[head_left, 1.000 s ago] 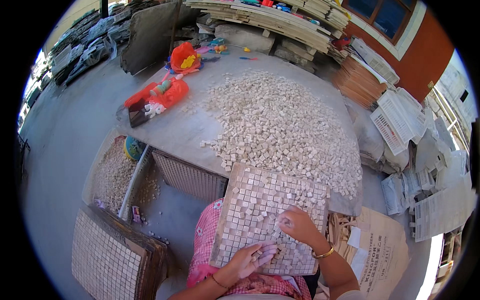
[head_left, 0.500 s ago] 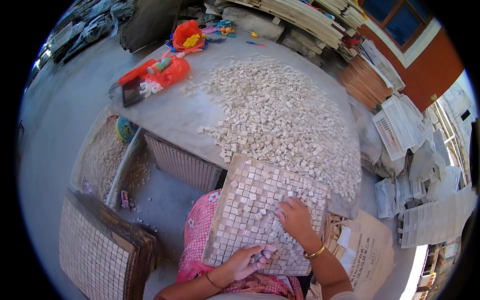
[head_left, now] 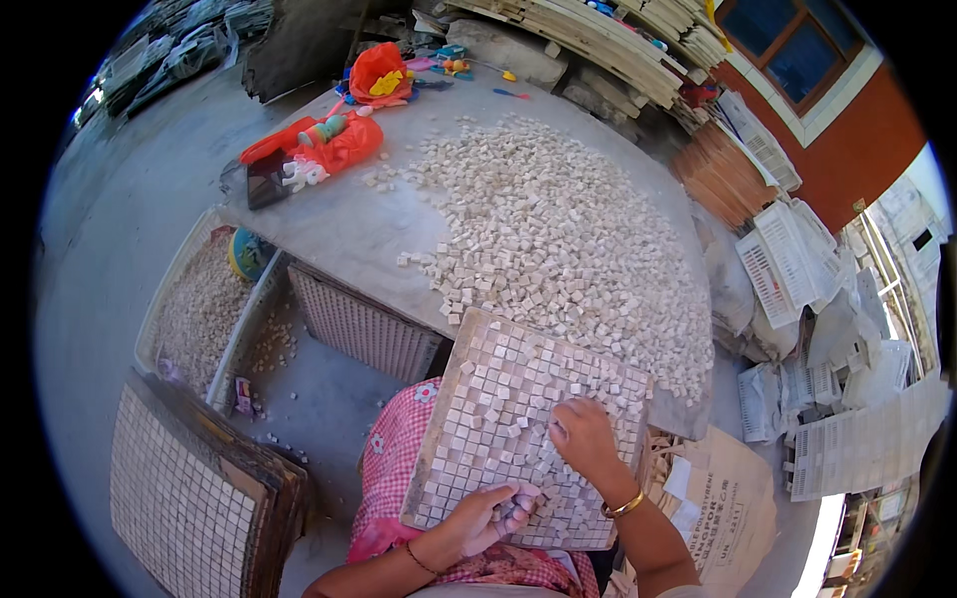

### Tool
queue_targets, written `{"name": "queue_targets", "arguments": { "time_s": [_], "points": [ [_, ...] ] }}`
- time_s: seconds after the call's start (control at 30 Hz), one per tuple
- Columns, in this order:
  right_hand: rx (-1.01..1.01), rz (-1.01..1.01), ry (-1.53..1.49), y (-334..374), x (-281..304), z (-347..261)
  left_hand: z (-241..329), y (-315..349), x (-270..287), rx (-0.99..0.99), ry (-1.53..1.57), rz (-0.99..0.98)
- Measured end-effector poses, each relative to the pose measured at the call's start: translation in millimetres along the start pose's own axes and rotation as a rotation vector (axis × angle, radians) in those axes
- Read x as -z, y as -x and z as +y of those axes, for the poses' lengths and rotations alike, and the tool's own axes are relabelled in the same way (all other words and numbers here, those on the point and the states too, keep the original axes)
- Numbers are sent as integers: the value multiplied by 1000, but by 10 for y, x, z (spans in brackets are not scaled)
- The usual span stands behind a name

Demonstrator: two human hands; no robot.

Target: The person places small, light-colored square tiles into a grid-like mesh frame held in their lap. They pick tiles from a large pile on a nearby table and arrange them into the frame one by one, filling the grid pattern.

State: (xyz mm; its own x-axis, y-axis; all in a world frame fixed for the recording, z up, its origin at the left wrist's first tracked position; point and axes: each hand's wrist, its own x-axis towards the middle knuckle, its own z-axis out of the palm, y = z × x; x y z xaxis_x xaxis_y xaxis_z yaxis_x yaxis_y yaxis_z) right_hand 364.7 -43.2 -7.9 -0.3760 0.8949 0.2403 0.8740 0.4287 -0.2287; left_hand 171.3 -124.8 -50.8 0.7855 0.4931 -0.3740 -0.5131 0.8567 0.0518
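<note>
A square grid board [head_left: 478,439] rests tilted on my lap against the table's edge, many of its cells filled with small pale stone cubes. Over its lower edge my left hand [head_left: 488,518] is half curled, palm up, around several loose stone cubes [head_left: 510,506]. My right hand [head_left: 586,439] is closed above the right half of the board, fingertips bent down close to the cubes; whatever they pinch is hidden. Loose cubes [head_left: 548,463] lie on top of the grid between the two hands.
A wide heap of stone cubes [head_left: 558,229] covers much of the table [head_left: 399,224]. Red bags with toys [head_left: 344,145] lie at its far left. A stack of filled boards [head_left: 189,478] stands at lower left, beside a white bin [head_left: 150,319] of chips. Plastic crates [head_left: 788,249] are piled at right.
My right hand's fingers have curled in more tightly and shifted slightly left over the board. My left hand stays nearly in place, its fingers a little more curled around the cubes.
</note>
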Motion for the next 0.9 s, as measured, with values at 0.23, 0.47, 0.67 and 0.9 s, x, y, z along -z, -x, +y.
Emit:
{"name": "queue_targets", "arguments": {
  "time_s": [0.23, 0.47, 0.67, 0.9],
  "points": [
    [-47, -270, -421, 18, 424, -359, 103, 76, -393, -76, 82, 293],
    [-67, -29, -200, -166, -54, -238, -17, -6, 22, -38, 102, -37],
    [-50, -36, -112, -310, -145, -305, 16, 34, 55, -78, 21, 77],
    [-129, -271, -642, -68, 298, -436, 158, 129, -276, -179, 54, 225]
  ]
}}
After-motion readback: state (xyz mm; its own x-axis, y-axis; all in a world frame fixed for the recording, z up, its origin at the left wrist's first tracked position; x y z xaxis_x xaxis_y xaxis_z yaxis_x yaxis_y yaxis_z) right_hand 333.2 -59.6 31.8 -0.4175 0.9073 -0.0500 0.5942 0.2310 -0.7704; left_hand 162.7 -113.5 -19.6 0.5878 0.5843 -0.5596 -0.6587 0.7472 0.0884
